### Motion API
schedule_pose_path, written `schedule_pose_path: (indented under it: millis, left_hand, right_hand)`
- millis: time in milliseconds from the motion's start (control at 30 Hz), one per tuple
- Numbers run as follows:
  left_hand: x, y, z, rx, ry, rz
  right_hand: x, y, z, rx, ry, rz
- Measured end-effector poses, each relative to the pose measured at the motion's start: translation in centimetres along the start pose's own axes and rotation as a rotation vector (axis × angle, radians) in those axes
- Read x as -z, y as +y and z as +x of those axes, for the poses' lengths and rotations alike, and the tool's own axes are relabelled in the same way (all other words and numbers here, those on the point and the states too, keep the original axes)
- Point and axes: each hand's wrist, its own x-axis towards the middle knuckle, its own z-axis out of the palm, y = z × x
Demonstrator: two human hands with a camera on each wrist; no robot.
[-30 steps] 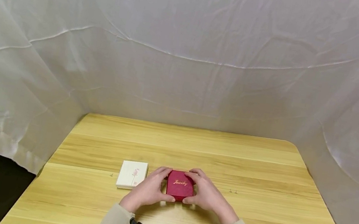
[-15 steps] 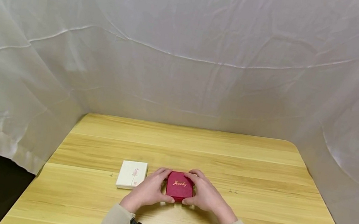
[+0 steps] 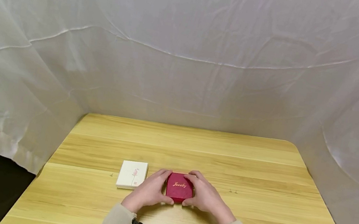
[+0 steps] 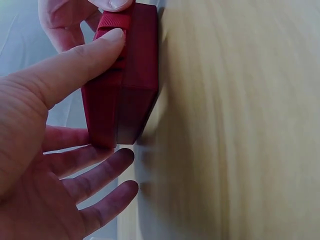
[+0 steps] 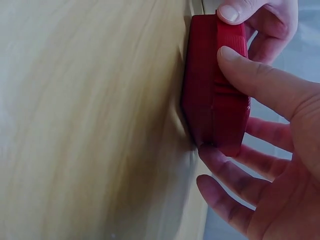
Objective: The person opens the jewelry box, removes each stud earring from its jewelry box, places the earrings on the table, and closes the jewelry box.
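Note:
A red jewelry box with gold "Jewelry" lettering on its lid lies at the middle of the table between both hands. My left hand grips its left side, thumb at the front and fingers toward the back. From the right, my right hand holds it the same way. In the left wrist view a ribbed red ribbon bow shows on the lid's front edge, with the left thumb on it. The right wrist view shows the right thumb against that ribbon too. The box's lid is on; its inside is hidden.
A flat white box with a pink flower print lies just left of my left hand. The wooden table is bounded by grey-white cloth at the back and sides. Small marks show on the tabletop at right.
The jewelry box and both hands have shifted very slightly toward the person. The grip looks the same, and the white box has stayed in place.

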Motion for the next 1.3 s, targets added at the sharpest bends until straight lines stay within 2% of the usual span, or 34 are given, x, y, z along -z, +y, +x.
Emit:
schedule_pose_path:
  millis: [467,633,800,933,1067,1300]
  left_hand:
    - [-0.3,-0.2,0.1,-0.009,0.012,0.002]
    - [-0.4,-0.2,0.0,0.009,-0.003,0.005]
    - [0.0,0.0,-0.5,0.044,-0.019,-0.049]
    - [0.3,0.3,-0.8,0.052,-0.006,-0.074]
    - [0.2,0.5,-1.0,0.052,0.018,-0.054]
    - [-0.2,0.6,-0.8,0.058,0.045,-0.082]
  right_hand:
    - [-0.2,-0.1,0.0,-0.008,0.006,-0.016]
    - [-0.1,0.0,-0.2,-0.022,0.008,-0.004]
    - [0.1,-0.1,-0.4,-0.061,0.025,0.007]
    - [-0.1,-0.2,-0.6,-0.089,0.048,0.022]
    - [-0.4,-0.2,-0.8,-0.116,0.066,0.021]
    - [-0.7,-0.3,-0.7,-0.097,0.08,0.077]
